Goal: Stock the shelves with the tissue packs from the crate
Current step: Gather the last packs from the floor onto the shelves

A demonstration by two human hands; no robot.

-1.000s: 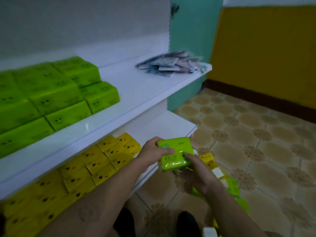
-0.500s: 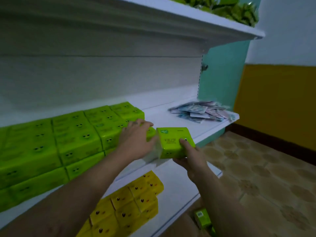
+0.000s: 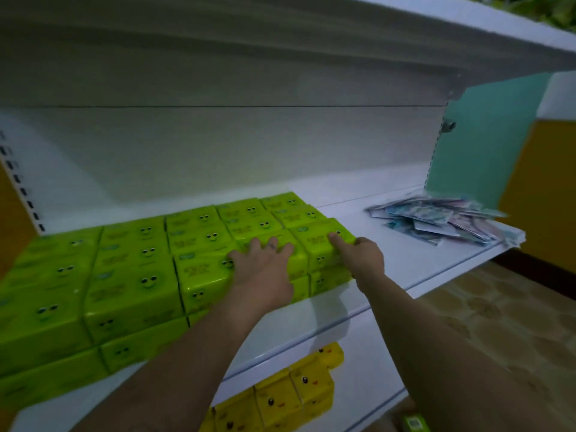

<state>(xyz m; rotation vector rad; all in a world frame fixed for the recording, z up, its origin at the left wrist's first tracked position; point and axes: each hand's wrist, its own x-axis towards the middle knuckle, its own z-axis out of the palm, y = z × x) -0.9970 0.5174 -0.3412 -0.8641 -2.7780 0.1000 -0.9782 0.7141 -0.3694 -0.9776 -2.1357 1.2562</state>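
**A:** Where are the green packs?

**B:** On the middle shelf, in a tight block two layers high. It runs from the left end to about halfway along.

**A:** And the left grip?

**B:** Wide and palm down. Its fingers are spread flat over the top of the block near the right end, and it holds nothing.

**A:** The right grip?

**B:** It is against the right side of the end pack, which sits in the top layer at the near right corner. The forefinger lies straight along the pack's top. It looks like pressing, not clasping. I cannot make out the other fingers.

**A:** Does the end pack touch the rest?

**B:** Yes, it is flush with its neighbour on the left and sits on a pack below.

**A:** What else is on that shelf?

**B:** A loose pile of flat sachets at the far right end, well apart from the block.

**A:** Below?

**B:** Yellow packs are stacked on the lower shelf, under the left forearm. One small green pack shows at the bottom edge, near the patterned floor.

**A:** Above?

**B:** The top shelf, with something green and blurred at its right end.
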